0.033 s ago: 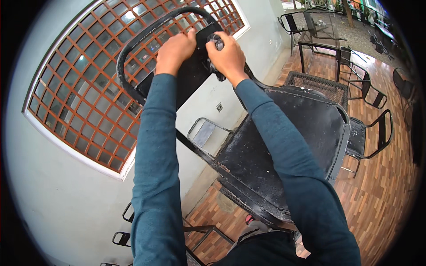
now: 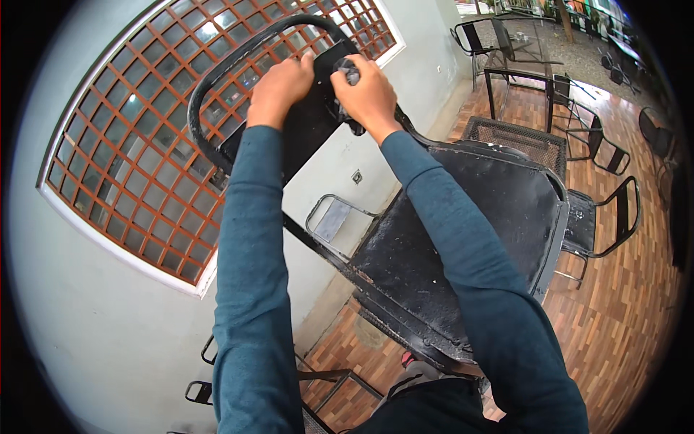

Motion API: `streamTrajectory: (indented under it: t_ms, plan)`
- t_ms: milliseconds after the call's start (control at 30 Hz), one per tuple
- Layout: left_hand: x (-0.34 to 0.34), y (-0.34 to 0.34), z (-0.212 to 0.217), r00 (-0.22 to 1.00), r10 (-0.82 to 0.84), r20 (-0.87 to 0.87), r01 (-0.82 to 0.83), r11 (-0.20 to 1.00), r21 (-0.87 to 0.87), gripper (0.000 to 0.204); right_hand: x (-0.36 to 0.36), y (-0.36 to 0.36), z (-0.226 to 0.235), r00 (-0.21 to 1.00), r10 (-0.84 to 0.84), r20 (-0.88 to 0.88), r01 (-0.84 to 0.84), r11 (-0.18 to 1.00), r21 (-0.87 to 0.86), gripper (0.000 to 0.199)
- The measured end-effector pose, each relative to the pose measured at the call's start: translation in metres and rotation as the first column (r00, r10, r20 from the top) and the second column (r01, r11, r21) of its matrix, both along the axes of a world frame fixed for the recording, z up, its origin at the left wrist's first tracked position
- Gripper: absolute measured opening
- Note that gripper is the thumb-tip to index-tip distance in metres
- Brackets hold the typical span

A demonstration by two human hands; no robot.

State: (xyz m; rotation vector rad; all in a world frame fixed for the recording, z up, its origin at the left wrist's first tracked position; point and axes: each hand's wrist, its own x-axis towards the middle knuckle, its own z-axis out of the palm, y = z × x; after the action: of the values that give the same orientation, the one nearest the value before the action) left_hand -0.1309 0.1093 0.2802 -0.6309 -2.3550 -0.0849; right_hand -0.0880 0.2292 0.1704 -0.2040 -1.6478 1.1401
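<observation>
A black metal chair (image 2: 463, 239) stands before me, its paint worn and flecked along the seat. Its backrest panel (image 2: 307, 141) sits inside a bent tube frame (image 2: 238, 54) at the far end. My left hand (image 2: 280, 90) is closed at the panel's upper edge, thumb up; the other fingers are mostly hidden. In my right hand (image 2: 367, 94) is a crumpled dark cloth (image 2: 350, 76), pressed against the right end of the panel. Part of the cloth hangs below the fingers.
A wall with a red lattice window (image 2: 144, 159) rises at the left. Behind the chair is a grey-backed folding chair (image 2: 332, 220). More black chairs (image 2: 593, 224) and a table (image 2: 528, 69) stand at the right on wood-patterned flooring (image 2: 607, 311). A mesh-topped table (image 2: 517, 137) is beside the seat.
My left hand has shifted slightly left and down along the backrest. My right hand and the cloth have moved a little to the left.
</observation>
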Motion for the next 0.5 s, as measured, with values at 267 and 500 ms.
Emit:
streamTrajectory:
  t_ms: [267,500]
  plan:
    - [0.029,-0.020,0.017,0.994,0.105,0.041,-0.096,0.980,-0.172,0.070,-0.002,-0.007,0.006,0.949,0.092,-0.300,-0.019,0.971,0.237,0.026]
    - [0.014,-0.027,0.003,0.996,0.039,-0.074,-0.049,0.990,-0.131,0.066,-0.003,-0.005,-0.003,0.967,0.045,-0.249,0.016,0.971,0.238,0.028]
